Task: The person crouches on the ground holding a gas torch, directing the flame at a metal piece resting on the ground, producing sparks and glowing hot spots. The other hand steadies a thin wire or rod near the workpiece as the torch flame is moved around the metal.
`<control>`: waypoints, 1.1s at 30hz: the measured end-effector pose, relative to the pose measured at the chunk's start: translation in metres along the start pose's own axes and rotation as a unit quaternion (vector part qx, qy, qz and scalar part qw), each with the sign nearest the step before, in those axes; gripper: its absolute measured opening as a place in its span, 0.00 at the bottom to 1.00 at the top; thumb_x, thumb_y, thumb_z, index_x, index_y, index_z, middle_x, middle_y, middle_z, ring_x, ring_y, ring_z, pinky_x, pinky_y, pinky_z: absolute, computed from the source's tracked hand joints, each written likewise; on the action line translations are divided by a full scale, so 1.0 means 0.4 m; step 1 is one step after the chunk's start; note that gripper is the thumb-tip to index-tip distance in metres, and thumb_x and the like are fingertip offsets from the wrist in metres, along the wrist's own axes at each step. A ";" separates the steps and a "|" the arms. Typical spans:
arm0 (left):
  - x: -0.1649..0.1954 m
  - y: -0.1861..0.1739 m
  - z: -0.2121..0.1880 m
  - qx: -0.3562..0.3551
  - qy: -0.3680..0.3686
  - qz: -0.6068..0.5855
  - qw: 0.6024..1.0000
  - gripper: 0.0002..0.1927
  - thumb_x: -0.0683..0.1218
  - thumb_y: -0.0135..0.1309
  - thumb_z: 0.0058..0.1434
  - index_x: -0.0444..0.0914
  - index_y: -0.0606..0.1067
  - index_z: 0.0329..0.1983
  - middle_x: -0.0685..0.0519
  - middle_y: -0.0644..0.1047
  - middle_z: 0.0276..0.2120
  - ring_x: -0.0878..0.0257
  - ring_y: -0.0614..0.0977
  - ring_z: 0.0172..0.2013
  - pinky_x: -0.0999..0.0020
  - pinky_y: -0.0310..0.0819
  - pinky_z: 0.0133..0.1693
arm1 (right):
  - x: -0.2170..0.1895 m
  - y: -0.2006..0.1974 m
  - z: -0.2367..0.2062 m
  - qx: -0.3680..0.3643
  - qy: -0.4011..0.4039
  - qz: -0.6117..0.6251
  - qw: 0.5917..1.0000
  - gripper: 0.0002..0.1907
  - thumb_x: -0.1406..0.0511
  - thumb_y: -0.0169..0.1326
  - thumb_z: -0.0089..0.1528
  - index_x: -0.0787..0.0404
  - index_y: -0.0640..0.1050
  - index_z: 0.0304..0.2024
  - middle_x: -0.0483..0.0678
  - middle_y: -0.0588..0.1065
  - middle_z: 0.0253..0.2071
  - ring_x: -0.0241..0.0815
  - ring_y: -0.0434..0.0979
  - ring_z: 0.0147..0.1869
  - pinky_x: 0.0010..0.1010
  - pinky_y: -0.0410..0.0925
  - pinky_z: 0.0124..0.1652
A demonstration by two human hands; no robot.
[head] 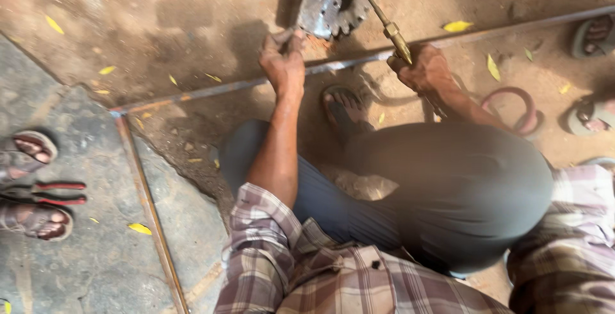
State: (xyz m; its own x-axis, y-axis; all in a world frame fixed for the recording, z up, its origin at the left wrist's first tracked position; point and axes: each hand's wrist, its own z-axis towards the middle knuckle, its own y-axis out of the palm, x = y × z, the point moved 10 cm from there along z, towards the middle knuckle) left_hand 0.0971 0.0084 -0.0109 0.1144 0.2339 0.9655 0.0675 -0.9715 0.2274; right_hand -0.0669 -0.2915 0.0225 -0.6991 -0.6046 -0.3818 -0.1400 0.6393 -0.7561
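Plaid sleeves; left hand [283, 64] grips a tool [291, 37], right hand [426, 71] clasps a torch [384, 26].

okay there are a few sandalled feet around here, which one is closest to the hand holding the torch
The sandalled foot just below the metal bar, between the left hand and right hand; the rest sit at the frame's edges.

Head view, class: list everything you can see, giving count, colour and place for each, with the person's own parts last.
Torch: one, brass, in right hand, top centre.
Metal block: one, grey, top centre, by left hand.
Steel frame: one, rusty, across ground and down left.
Hose: one loop, reddish, right.
Pliers: one, red handles, left.
Leaves: several, yellow, scattered.
Other people's sandalled feet: four, left and right edges.
Own foot: one, sandalled, centre.
Left hand: near block, fingers curled; what they grip is unclear.
Right hand: grips torch.
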 end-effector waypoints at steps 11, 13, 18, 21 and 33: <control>0.009 -0.004 0.005 -0.001 0.003 -0.068 0.998 0.04 0.35 0.60 0.63 0.29 0.77 0.39 0.44 0.82 0.36 0.59 0.87 0.36 0.67 0.86 0.40 | -0.050 -0.002 -0.014 0.010 -0.026 -0.031 0.999 0.22 0.50 0.52 0.69 0.62 0.77 0.46 0.55 0.77 0.34 0.46 0.77 0.31 0.39 0.72 0.29; 0.013 0.000 0.002 -0.001 0.002 -0.064 0.998 0.05 0.35 0.60 0.63 0.29 0.76 0.39 0.43 0.82 0.36 0.58 0.87 0.36 0.67 0.86 0.41 | -0.050 -0.003 -0.020 0.006 -0.015 -0.019 1.000 0.22 0.49 0.52 0.69 0.61 0.77 0.47 0.54 0.76 0.33 0.46 0.76 0.30 0.39 0.73 0.28; 0.020 0.002 -0.005 -0.009 -0.016 -0.021 1.000 0.04 0.35 0.58 0.63 0.30 0.76 0.40 0.42 0.83 0.36 0.58 0.88 0.37 0.66 0.89 0.42 | -0.050 -0.010 -0.030 0.016 -0.008 -0.048 0.999 0.23 0.48 0.50 0.70 0.62 0.77 0.46 0.53 0.75 0.30 0.44 0.76 0.28 0.40 0.73 0.29; 0.029 0.004 -0.008 -0.013 -0.011 -0.031 0.999 0.04 0.35 0.58 0.63 0.30 0.76 0.40 0.41 0.82 0.37 0.57 0.87 0.38 0.66 0.88 0.42 | -0.049 -0.010 -0.029 0.015 -0.019 -0.037 0.999 0.24 0.48 0.50 0.70 0.62 0.77 0.45 0.53 0.75 0.30 0.44 0.74 0.28 0.41 0.73 0.28; 0.036 0.003 -0.013 -0.020 -0.010 -0.040 0.999 0.04 0.35 0.58 0.64 0.29 0.77 0.41 0.42 0.82 0.38 0.59 0.87 0.38 0.66 0.87 0.44 | -0.045 -0.005 -0.023 0.017 -0.026 0.008 0.999 0.26 0.46 0.51 0.70 0.63 0.77 0.41 0.51 0.74 0.28 0.41 0.71 0.26 0.38 0.70 0.25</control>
State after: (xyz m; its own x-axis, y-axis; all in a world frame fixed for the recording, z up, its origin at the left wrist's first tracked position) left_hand 0.0938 0.0105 0.0037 0.1292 0.3116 0.9414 0.0385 -0.9502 0.3092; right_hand -0.0605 -0.2774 0.0358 -0.6640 -0.6182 -0.4207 -0.1044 0.6337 -0.7665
